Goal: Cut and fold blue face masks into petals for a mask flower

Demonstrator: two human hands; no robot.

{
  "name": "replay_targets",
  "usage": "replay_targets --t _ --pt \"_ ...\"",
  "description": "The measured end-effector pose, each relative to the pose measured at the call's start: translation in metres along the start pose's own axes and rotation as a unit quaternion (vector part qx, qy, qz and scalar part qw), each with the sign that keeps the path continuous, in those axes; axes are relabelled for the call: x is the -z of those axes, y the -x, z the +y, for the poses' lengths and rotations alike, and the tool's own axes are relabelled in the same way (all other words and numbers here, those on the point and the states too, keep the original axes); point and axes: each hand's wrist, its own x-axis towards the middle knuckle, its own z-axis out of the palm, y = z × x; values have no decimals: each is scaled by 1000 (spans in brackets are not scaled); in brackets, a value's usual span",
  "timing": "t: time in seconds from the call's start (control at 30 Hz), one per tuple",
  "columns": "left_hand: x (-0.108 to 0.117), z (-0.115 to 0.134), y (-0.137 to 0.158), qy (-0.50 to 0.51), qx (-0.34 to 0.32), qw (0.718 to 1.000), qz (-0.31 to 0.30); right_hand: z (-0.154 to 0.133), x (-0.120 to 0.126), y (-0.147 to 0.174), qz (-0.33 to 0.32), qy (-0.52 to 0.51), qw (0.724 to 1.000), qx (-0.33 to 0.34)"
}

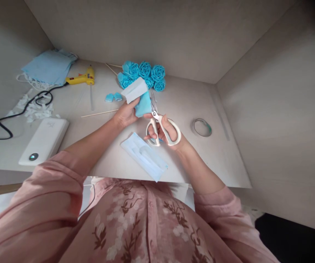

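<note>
My left hand point(126, 114) is closed on a folded piece of blue face-mask fabric point(144, 104), with a white flap point(134, 90) standing up over the thumb. In my right hand point(171, 133) are white-handled scissors point(176, 137), thumb and fingers through the loops. Their blades point away from me along the right edge of the blue fabric; whether they touch it I cannot tell. Below my hands a pale blue piece of mask point(145, 155) lies on the table. Beyond them rest several blue fabric roses point(145, 69), partly hidden by the white flap.
At the back left are stacked masks point(47, 67), a yellow glue gun point(82, 77) and white scraps point(40, 107). A white power bank point(46, 140) lies at left, a tape roll point(202, 127) at right. Small blue pieces point(113, 97) and a thin stick point(99, 113) lie near my left hand.
</note>
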Motion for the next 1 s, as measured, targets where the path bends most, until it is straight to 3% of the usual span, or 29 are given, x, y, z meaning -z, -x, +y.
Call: replay_targets --t 0.6,0.83,1.0 --pt "0 -10 1 11 -17 1000 -24 -1 -1 -1 15 6 1000 15" --pt "1 -7 3 -59 -25 997 -35 -2 -2 0 -1 -3 1000 18" --pt "-2 -4 6 -114 -71 990 -52 -1 -1 -1 8 2 1000 8"
